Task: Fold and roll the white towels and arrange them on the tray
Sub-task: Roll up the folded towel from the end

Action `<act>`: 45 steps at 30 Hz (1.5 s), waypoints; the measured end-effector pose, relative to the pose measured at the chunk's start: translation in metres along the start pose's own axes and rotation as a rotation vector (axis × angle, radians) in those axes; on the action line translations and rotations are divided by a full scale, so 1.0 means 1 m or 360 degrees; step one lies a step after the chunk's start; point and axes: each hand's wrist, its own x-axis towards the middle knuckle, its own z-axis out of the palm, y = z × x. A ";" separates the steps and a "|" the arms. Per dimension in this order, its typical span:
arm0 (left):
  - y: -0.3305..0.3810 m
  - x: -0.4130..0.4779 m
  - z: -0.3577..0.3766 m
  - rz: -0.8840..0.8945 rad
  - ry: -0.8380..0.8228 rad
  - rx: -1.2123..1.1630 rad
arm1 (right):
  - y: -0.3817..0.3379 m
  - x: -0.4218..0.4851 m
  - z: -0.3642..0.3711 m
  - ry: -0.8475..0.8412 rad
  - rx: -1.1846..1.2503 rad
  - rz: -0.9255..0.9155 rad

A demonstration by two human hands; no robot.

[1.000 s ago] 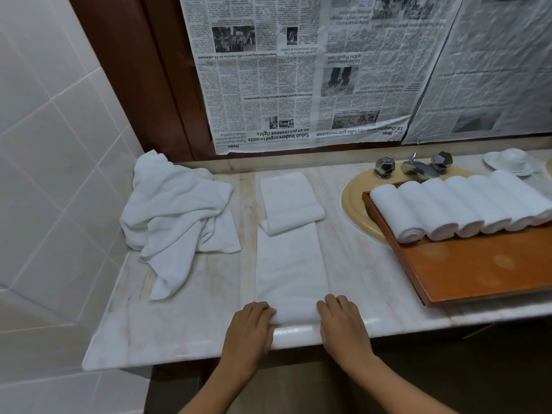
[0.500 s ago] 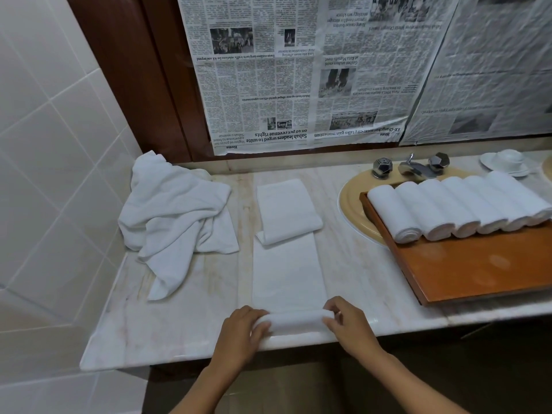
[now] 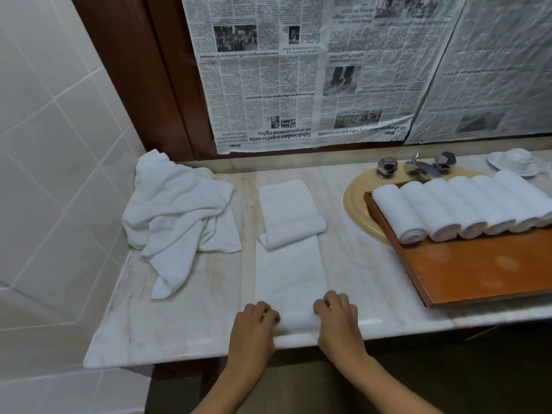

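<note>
A long folded white towel (image 3: 289,264) lies lengthwise on the marble counter, its far end folded back on itself. Its near end is rolled into a small roll (image 3: 295,319) at the counter's front edge. My left hand (image 3: 255,324) curls its fingers over the roll's left end. My right hand (image 3: 336,316) curls over the right end. Several rolled white towels (image 3: 460,207) lie side by side along the far edge of the wooden tray (image 3: 484,270) on the right.
A crumpled heap of white towels (image 3: 179,213) lies at the left of the marble counter (image 3: 367,273), by the tiled wall. The tray sits over a yellow sink (image 3: 355,204) with chrome taps (image 3: 418,167). A white dish (image 3: 513,161) stands far right. Newspaper covers the wall behind.
Both hands have turned the towel's near end over into a roll and moved it slightly away from the counter edge, fingers now curled on top of it.
</note>
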 end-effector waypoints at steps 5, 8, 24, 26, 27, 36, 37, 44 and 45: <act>-0.005 -0.018 0.012 0.0139 0.0116 0.0038 | 0.010 -0.009 0.009 0.0030 -0.0169 -0.0234; -0.011 -0.011 0.012 0.0157 0.0040 0.0072 | 0.013 -0.008 0.008 -0.0005 -0.0250 -0.0299; -0.014 0.021 -0.004 -0.0256 -0.0331 -0.0206 | 0.018 0.008 -0.015 -0.0429 0.0650 0.0251; -0.012 0.022 -0.005 -0.0401 -0.0372 -0.0302 | 0.016 0.011 -0.012 -0.0440 0.0600 0.0285; -0.010 0.023 -0.005 -0.0487 -0.0370 -0.0368 | 0.012 0.013 -0.011 -0.0422 0.0549 0.0309; 0.020 0.012 -0.012 -0.0393 -0.0012 -0.0076 | -0.023 0.011 -0.010 -0.0125 -0.0161 0.0275; 0.022 0.010 -0.012 -0.0283 -0.0070 -0.0014 | -0.024 0.009 -0.012 -0.0131 -0.0196 0.0252; 0.003 -0.008 0.003 0.0282 0.0127 0.0072 | -0.005 -0.011 0.002 0.0039 -0.0330 -0.0171; 0.000 -0.008 0.002 0.0310 0.0111 0.0093 | -0.003 -0.014 0.004 0.0047 -0.0331 -0.0217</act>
